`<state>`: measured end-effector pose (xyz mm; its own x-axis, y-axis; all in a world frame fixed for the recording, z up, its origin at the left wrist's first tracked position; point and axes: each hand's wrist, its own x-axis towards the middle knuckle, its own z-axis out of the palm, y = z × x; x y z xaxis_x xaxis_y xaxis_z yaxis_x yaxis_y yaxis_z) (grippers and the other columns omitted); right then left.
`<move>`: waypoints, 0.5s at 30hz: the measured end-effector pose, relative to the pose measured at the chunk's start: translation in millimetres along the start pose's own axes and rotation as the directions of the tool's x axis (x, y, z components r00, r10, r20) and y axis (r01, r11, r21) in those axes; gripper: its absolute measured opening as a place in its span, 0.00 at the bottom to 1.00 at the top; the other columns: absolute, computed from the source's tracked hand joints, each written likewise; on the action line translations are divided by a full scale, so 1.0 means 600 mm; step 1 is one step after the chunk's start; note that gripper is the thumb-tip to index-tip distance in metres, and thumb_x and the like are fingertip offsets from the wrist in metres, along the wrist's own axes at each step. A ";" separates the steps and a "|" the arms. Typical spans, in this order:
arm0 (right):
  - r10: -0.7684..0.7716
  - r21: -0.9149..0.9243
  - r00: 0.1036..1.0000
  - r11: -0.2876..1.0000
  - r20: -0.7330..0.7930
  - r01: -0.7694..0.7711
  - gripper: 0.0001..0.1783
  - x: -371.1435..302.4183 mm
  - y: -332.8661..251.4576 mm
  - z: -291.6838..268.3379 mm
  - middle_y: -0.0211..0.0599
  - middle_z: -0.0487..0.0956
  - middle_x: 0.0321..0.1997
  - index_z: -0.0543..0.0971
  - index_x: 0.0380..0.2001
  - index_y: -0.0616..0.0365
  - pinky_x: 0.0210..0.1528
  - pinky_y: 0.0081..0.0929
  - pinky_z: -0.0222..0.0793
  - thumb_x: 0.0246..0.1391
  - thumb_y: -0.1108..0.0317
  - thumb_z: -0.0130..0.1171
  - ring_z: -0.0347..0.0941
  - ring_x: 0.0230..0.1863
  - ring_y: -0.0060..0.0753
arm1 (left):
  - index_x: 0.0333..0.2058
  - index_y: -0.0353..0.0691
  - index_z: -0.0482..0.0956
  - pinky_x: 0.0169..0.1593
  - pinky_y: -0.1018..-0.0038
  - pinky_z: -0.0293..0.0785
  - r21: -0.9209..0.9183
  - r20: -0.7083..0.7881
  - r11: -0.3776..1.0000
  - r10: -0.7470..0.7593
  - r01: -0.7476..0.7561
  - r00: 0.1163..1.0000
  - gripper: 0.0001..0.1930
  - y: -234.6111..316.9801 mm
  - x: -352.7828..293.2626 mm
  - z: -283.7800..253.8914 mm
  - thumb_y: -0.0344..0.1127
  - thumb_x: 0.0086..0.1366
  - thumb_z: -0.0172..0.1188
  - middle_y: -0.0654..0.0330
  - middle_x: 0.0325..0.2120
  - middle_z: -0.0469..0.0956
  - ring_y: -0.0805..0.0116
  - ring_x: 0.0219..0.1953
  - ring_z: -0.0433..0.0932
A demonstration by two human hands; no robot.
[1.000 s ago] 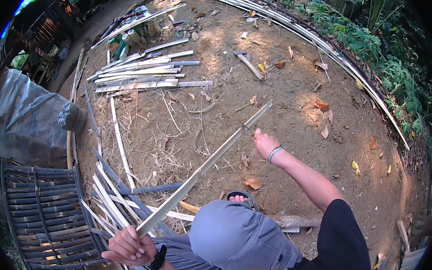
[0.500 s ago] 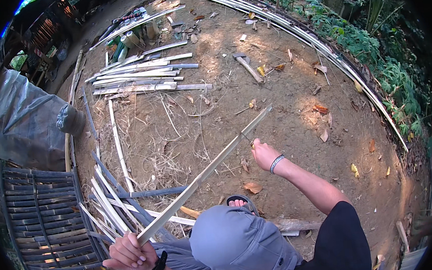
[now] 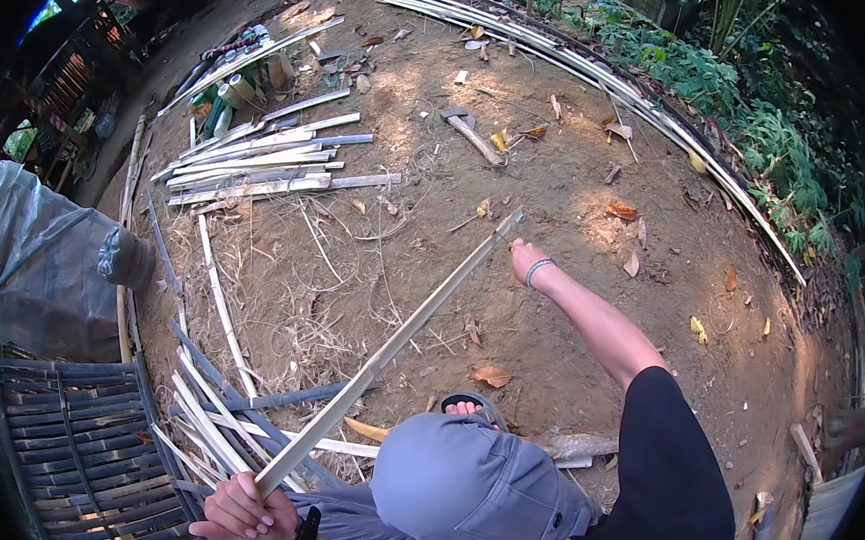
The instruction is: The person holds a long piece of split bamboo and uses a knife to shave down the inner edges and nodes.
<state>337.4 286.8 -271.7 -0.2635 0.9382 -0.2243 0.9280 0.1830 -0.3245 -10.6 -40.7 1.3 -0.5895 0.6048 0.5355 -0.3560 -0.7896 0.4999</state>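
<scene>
A long, pale split-bamboo strip (image 3: 388, 357) slants from the lower left up to the middle of the view. My left hand (image 3: 244, 514), with a black band on its wrist, is closed around the strip's near end. Close to the far end, my outstretched right hand (image 3: 529, 260) is closed on a small knife (image 3: 507, 241), whose thin blade lies across the strip. Most of the knife is hidden by my fingers. Below the strip's near half lies a bundle of split-bamboo strips (image 3: 208, 423) beside my left hand.
More bamboo strips (image 3: 255, 169) lie piled at the far left. A wooden-handled tool with a dark head (image 3: 476, 139) rests on the dirt ahead. Long strips (image 3: 620, 86) line the plants at right. A slatted bamboo rack (image 3: 85, 465) stands left; shavings (image 3: 301, 329) litter the ground.
My right hand has slid the knife forward along the strip, closer to its far end. My left hand still grips the near end. The whole view has shifted slightly.
</scene>
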 end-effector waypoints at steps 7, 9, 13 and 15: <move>-0.026 0.024 0.994 0.999 0.107 0.023 0.11 -0.042 -0.065 -0.025 0.65 0.77 0.35 0.67 0.37 0.70 0.42 0.48 0.73 0.54 0.72 0.43 0.76 0.40 0.60 | 0.07 0.48 0.57 0.22 0.82 0.52 0.068 -0.068 0.998 0.015 -0.011 0.998 0.32 0.007 0.001 -0.011 0.51 0.71 0.36 0.69 0.03 0.56 0.79 0.07 0.53; 0.096 0.038 0.995 0.995 -0.021 -0.095 0.11 0.018 0.017 0.012 0.68 0.76 0.34 0.67 0.37 0.71 0.42 0.49 0.72 0.53 0.72 0.45 0.75 0.38 0.63 | 0.09 0.49 0.56 0.24 0.81 0.52 -0.002 0.086 0.998 -0.057 0.057 0.995 0.29 -0.002 0.011 -0.001 0.48 0.72 0.36 0.69 0.05 0.54 0.78 0.09 0.50; 0.099 0.048 0.995 0.994 0.028 -0.100 0.11 0.016 0.009 0.042 0.66 0.76 0.35 0.67 0.37 0.71 0.42 0.48 0.73 0.52 0.73 0.45 0.75 0.40 0.62 | 0.09 0.48 0.56 0.24 0.81 0.52 0.037 0.107 0.999 -0.038 0.034 0.994 0.29 0.003 0.007 -0.009 0.48 0.72 0.36 0.69 0.05 0.54 0.78 0.10 0.52; 0.038 0.056 0.993 0.997 0.108 -0.044 0.12 -0.010 -0.023 0.041 0.66 0.76 0.36 0.67 0.38 0.72 0.43 0.48 0.72 0.52 0.74 0.45 0.75 0.40 0.62 | 0.09 0.48 0.56 0.25 0.81 0.52 0.072 0.054 0.997 -0.020 0.016 0.998 0.29 0.007 0.006 -0.016 0.48 0.72 0.36 0.69 0.05 0.54 0.78 0.10 0.51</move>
<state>319.9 271.7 -288.7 -0.2552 0.9073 -0.3342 0.9226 0.1250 -0.3651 -21.1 -43.0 -0.9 -0.5422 0.6250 0.5615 -0.3122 -0.7703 0.5560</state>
